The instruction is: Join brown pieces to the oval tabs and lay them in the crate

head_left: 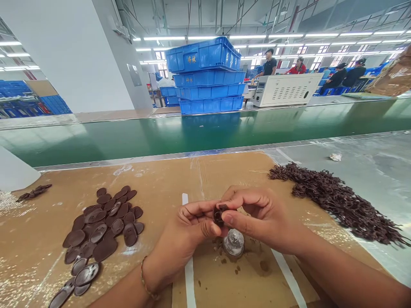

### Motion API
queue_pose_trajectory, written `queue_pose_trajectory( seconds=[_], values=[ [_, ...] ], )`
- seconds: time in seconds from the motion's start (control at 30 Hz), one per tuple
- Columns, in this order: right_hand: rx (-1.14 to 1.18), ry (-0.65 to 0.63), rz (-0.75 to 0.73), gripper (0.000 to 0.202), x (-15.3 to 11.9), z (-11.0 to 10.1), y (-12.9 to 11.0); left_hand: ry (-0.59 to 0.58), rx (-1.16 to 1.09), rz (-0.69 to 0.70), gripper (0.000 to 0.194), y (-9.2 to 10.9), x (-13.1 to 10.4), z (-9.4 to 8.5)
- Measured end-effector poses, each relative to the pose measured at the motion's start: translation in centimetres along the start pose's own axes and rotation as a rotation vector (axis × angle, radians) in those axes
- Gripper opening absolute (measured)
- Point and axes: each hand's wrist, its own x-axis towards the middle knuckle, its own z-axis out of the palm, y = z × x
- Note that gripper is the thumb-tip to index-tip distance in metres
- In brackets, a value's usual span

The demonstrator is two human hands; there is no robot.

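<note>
Between the fingertips of both hands is a small dark brown piece (218, 215), curled and partly hidden by the fingers. My left hand (194, 222) is closed around its left side. From the right, thumb and index finger of my right hand (257, 211) pinch the same piece. Just below the hands, a small clear, rounded container (234, 243) stands on the cardboard among dark wet spots. To the left lies a loose pile of flat, oval dark brown pieces (105, 248), some of them shiny. A heap of thin, stringy dark brown parts (334, 201) lies at the right.
Brown cardboard (160, 184) with white tape strips covers the bench. Beyond it runs a green conveyor belt (138, 134). Stacked blue crates (210, 92) and a white vented machine (285, 90) stand behind the belt. Several people work in the background.
</note>
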Motion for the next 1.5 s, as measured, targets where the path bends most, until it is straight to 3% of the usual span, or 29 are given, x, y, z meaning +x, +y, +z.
queue_pose_trajectory(
  seconds=[0.3, 0.6, 1.5],
  values=[
    [0.216, -0.116, 0.051, 0.006, -0.44, 0.21, 0.65, 0.183, -0.071, 0.011, 0.022, 0.13, 0.38, 0.5],
    [0.304, -0.143, 0.054, 0.005, -0.6, 0.65, 0.57, 0.2, -0.11, 0.0, 0.025, 0.33, 0.3, 0.68],
    [0.247, -0.122, 0.027, 0.004, -0.61, 0.7, 0.9, 0.234, -0.11, 0.018, 0.026, 0.2, 0.42, 0.44]
  ],
)
